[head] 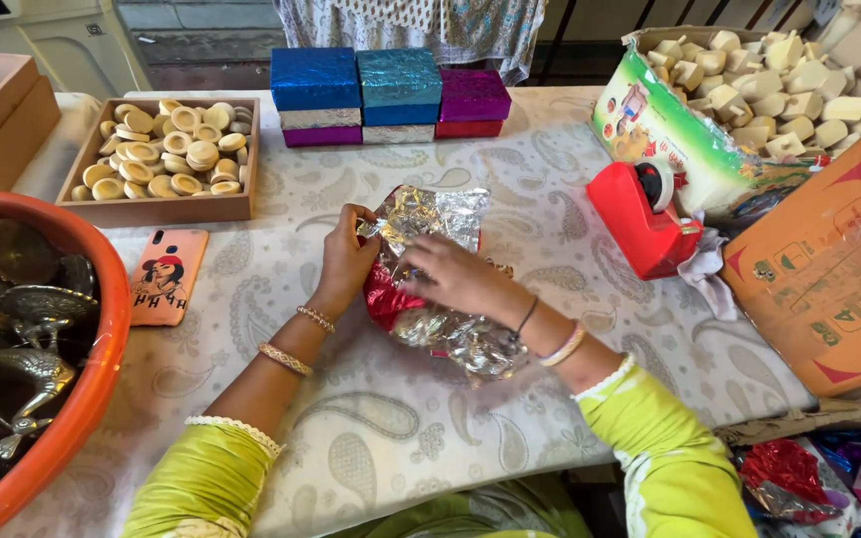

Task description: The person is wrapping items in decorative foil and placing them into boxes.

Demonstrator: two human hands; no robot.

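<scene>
Paisley tablecloth (281,309) (cluttered), left hand (347,261) and right hand (455,279) gripping silver foil wrap (430,219)

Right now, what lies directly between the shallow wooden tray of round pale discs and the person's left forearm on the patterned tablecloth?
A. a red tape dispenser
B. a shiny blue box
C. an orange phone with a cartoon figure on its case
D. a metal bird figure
C: the orange phone lies flat just below the wooden tray and beside the left hand.
</scene>
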